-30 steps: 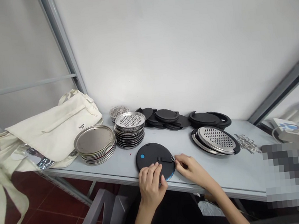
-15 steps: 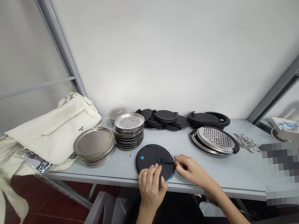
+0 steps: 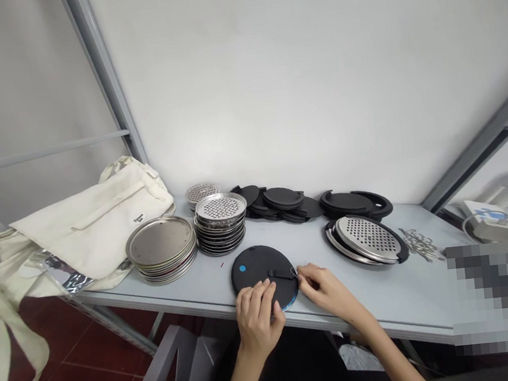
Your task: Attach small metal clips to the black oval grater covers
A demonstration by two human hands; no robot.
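Fingers, left hand [image 3: 256, 322]: lightly bent, set side by side, resting from above on the near part of the black round disc [image 3: 261, 260]; thumb spread to the right by the near rim; nothing enclosed. Fingers, right hand [image 3: 323, 285]: thumb and forefinger drawn together in a pinch on a small wire clip [image 3: 293, 272] at the disc's right rim; other fingers curled, anything beneath them not visible.

Item: black round disc, one. Location: flat on the table [image 3: 307, 248], at its near edge, right and near of a stack of perforated metal plates [image 3: 221, 205]. Marks: blue dot [image 3: 242, 268] on the left; narrow bar [image 3: 280, 274] running toward the wire clip; blue strip [image 3: 291, 304] along the near right rim.

Handling, judged by look: disc probably fairly light, stiff, smooth, apt to slide or turn if pushed at one side; not evidently fragile. Hold: broad pressure on the face, or a span across opposite rims. Wire clip: likely very light, springy, slick, easily dropped; best pinched at its outer end.

Nearby: heap of loose metal hooks [image 3: 421, 245], at the right.
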